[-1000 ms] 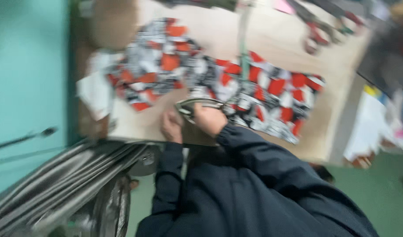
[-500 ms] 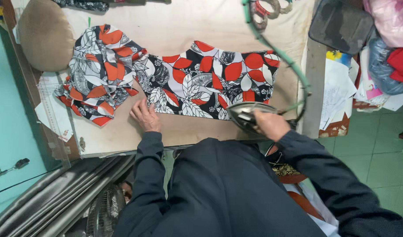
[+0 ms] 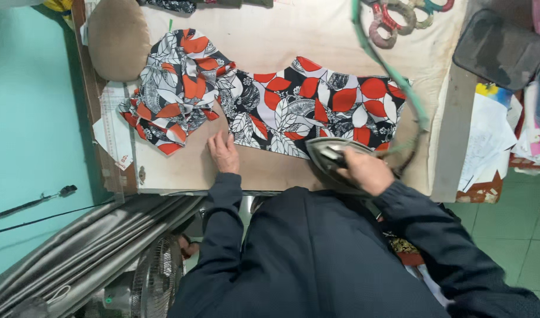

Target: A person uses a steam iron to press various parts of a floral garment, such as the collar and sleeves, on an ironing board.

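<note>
On the tabletop [image 3: 340,35], the left hand [image 3: 224,152] lies flat with fingers spread beside the red, black and white floral fabric [image 3: 317,109], while the right hand [image 3: 369,171] is clenched around the handle of an iron [image 3: 329,154] resting on the fabric's near edge.

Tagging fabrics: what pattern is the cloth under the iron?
Black and white leaf print with red-orange patches on the cloth, head view.

The right hand [image 3: 369,171] now grips the iron [image 3: 331,154] at the near right edge of the floral fabric [image 3: 317,106], no longer at its middle. The left hand [image 3: 224,153] has spread flat on the tabletop [image 3: 270,35], apart from it.
</note>
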